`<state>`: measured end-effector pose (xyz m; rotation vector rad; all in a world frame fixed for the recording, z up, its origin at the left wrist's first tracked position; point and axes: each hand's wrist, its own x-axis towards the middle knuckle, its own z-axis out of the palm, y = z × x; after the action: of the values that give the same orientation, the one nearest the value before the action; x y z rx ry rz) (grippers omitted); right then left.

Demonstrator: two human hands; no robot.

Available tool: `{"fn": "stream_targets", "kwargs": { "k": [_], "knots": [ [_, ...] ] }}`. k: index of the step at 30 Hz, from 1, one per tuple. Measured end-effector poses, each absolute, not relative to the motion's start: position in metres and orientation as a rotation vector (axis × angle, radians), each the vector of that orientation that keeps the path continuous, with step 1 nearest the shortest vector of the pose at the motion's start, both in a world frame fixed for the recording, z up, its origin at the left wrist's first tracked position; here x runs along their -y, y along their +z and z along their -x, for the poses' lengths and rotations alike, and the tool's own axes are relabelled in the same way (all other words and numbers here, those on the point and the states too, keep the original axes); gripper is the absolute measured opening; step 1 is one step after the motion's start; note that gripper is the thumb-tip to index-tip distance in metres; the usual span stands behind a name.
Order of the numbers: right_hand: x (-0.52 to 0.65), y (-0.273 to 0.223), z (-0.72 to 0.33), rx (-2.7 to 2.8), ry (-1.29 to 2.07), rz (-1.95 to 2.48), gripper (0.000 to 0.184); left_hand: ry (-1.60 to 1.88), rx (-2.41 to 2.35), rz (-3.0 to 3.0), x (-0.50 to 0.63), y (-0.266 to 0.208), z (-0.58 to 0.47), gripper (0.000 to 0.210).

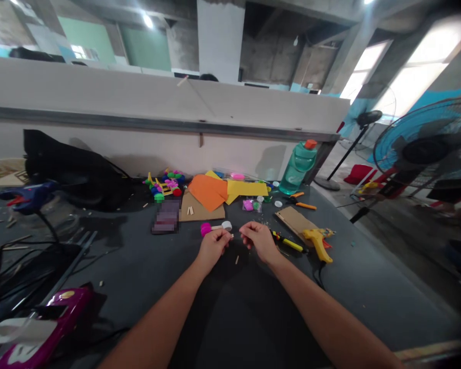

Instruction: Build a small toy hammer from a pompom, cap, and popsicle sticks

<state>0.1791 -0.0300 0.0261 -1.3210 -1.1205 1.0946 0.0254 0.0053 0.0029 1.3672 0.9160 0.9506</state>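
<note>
Left hand [211, 248]: curled, thumb and forefinger nearly meeting, seemingly pinching a small pale wooden piece [232, 236] whose end shows at the tips; so slight a part probably calls for fingertips rather than the palm

Right hand [258, 240]: level with the left hand and apart from it, fingers bent and thumb drawn close to the forefinger; whether anything sits in that pinch I cannot tell

Capped stick: a pale flat wooden stick with a magenta round cap [205, 229] at one end and a white round cap [226, 225] at the other, lying just beyond the left hand, perhaps kept there for easy reach

Loose stick: a short pale wooden stick [237, 260] on the dark grey flat tabletop [230, 312], nearer the wearer than both hands and between them

Yellow glue gun: the yellow plastic glue gun [318, 244] rests to the right of the right hand, beyond a yellow-and-black slim tool [292, 243], likely parked on that side to suit the right hand

Sheets: orange paper [207, 190] overlaps a flat brown cardboard sheet [200, 214] beyond the left hand, seemingly pushed back from the working spot
</note>
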Motion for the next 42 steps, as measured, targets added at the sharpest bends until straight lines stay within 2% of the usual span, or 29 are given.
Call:
{"fn": "stream_targets", "kwargs": {
  "k": [3,5,8,9,12,14,20,28,33,42],
  "knots": [
    [0.031,0.026,-0.18,1.138,1.031,1.334,0.021,0.95,-0.903,-1.293,-0.006,0.005,-0.025,0.026],
    [0.032,0.026,-0.178,1.189,0.967,1.31,0.012,0.95,-0.894,-1.267,-0.005,0.006,-0.025,0.027],
    [0.034,0.026,-0.174,1.324,0.863,1.272,0.032,0.95,-0.874,-1.241,-0.003,0.009,-0.024,0.03],
    [0.035,0.026,-0.172,1.364,0.841,1.267,0.032,0.949,-0.869,-1.237,-0.003,0.009,-0.025,0.031],
    [0.037,0.027,-0.168,1.391,0.809,1.298,0.016,0.929,-0.854,-1.263,0.0,0.009,-0.026,0.032],
    [0.037,0.027,-0.168,1.35,0.833,1.333,0.012,0.91,-0.848,-1.291,0.0,0.009,-0.026,0.032],
    [0.033,0.024,-0.172,1.182,0.942,1.326,0.019,0.915,-0.88,-1.276,0.0,0.009,-0.027,0.031],
    [0.036,0.021,-0.168,1.334,0.907,1.307,0.017,0.914,-0.875,-1.298,0.0,0.008,-0.027,0.033],
    [0.032,0.019,-0.172,1.129,1.025,1.315,0.013,0.899,-0.912,-1.355,-0.001,0.007,-0.027,0.032],
    [0.03,0.021,-0.175,0.883,1.064,1.235,0.02,1.033,-0.849,-1.214,0.0,0.013,-0.026,0.029]
  ]
}}
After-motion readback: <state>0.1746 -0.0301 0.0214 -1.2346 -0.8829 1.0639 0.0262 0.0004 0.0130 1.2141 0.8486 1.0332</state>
